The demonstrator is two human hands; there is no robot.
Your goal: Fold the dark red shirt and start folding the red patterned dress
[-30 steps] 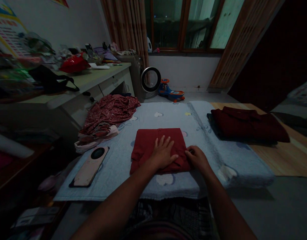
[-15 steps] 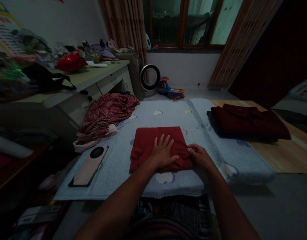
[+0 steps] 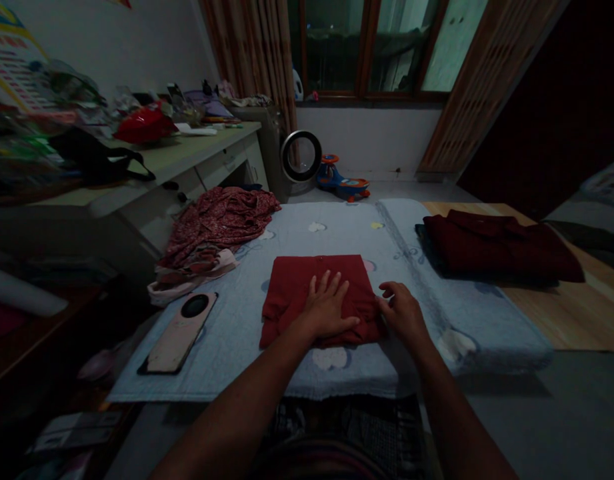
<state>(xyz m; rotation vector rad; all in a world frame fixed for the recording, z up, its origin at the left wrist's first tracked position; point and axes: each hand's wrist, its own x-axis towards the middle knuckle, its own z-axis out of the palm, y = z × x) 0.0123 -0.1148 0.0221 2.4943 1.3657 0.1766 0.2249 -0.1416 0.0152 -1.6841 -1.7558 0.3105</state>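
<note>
A red garment point(image 3: 291, 280), folded into a rough square, lies on the light blue blanket point(image 3: 317, 373) in front of me. My left hand point(image 3: 327, 307) rests flat on its middle with the fingers spread. Just off the garment's right edge is my right hand point(image 3: 403, 310), its fingers curved and apart with nothing between them. The right thumb is close to the cloth; whether it touches I cannot tell. Under the left palm and forearm, part of the garment is hidden.
A phone point(image 3: 179, 333) lies at the blanket's left. Behind it sits a heap of patterned red clothes point(image 3: 221, 220). Dark red folded clothes point(image 3: 497, 247) are stacked at the right, partly over a wooden board point(image 3: 551, 320). A cluttered desk point(image 3: 187, 157) stands at the left.
My right hand has let go of the garment's right edge, and its fingers have opened and lifted slightly away. The left hand stays flat on the garment.
</note>
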